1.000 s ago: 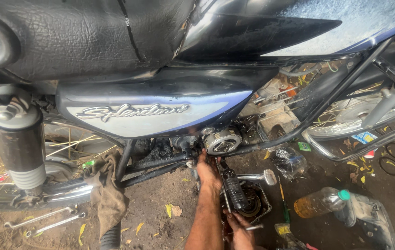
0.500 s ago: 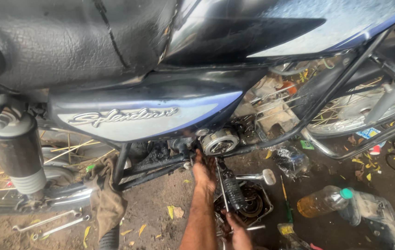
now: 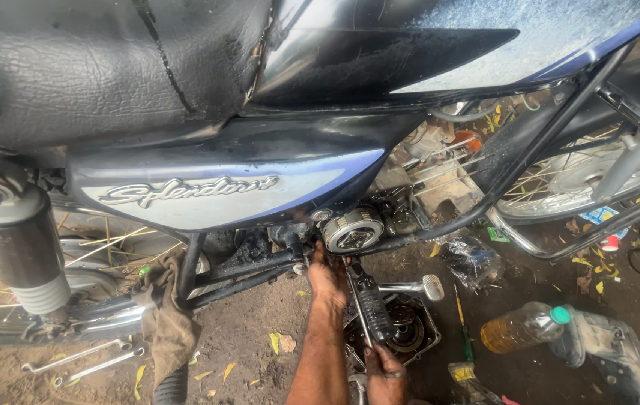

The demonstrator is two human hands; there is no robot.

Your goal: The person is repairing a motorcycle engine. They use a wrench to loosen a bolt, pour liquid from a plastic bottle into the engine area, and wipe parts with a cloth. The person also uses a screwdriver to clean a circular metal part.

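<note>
I look down past the seat and the blue side panel (image 3: pixel 207 196) of a motorcycle. My left hand (image 3: pixel 327 276) reaches up under the frame, its fingers touching the engine just below a round ribbed clutch assembly (image 3: pixel 352 229). My right hand (image 3: pixel 385 371), lower and to the right, grips the bottom of a small dark bottle (image 3: pixel 373 307). The bottle tilts up with its neck toward the clutch assembly. A removed engine cover (image 3: pixel 415 335) lies on the dirt under the bottle.
Two spanners (image 3: pixel 80 360) lie on the ground at lower left beside a hanging brown rag (image 3: pixel 166 322). A plastic bottle of yellow liquid with a green cap (image 3: pixel 522 327) lies at right. A chrome lever (image 3: pixel 416 286), the rear shock (image 3: pixel 12 247) and a crash guard (image 3: pixel 620 217) crowd the area.
The view has shifted slightly to the left. My left hand has crept a little higher toward the clutch assembly; my right hand keeps hold of the dark bottle.
</note>
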